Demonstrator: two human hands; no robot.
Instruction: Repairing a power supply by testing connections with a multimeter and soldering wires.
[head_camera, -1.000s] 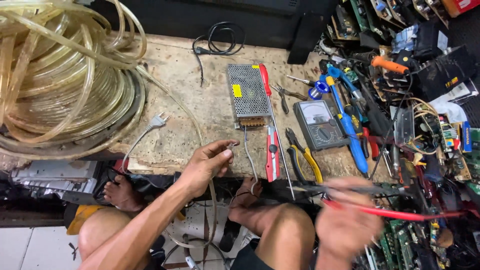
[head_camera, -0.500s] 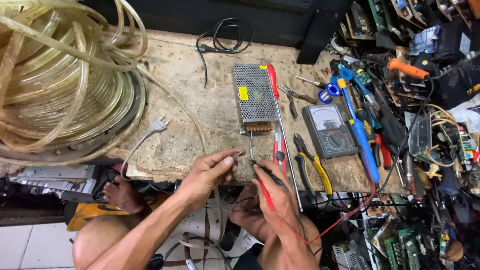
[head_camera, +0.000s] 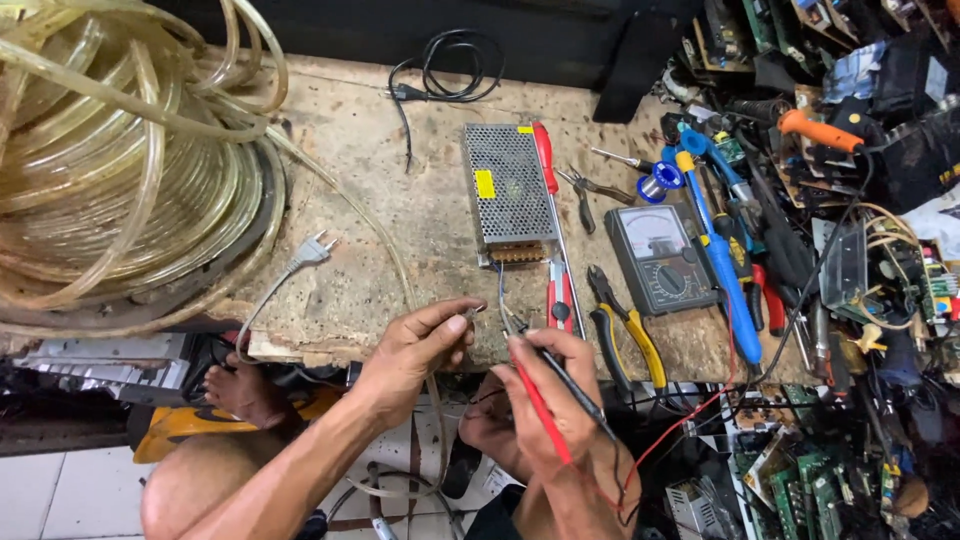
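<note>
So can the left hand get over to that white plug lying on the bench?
Probably yes. The left hand pinches a thin wire at the bench edge, and the white plug lies on bare wood just up and left of it, nothing between. It would have to let the wire go first.

Counts: 1 metal mesh power supply (head_camera: 510, 190), 1 analog meter (head_camera: 662, 258), 2 probes in right hand (head_camera: 555, 400) – 1 red probe (head_camera: 540, 405), 1 black probe (head_camera: 570, 385). 1 yellow-handled pliers (head_camera: 625, 325), 1 clear hose coil (head_camera: 120, 160), 1 white plug (head_camera: 312, 250), 1 black cord (head_camera: 440, 75), 1 solder spool (head_camera: 660, 182). 2 hands; left hand (head_camera: 420, 345).
</note>
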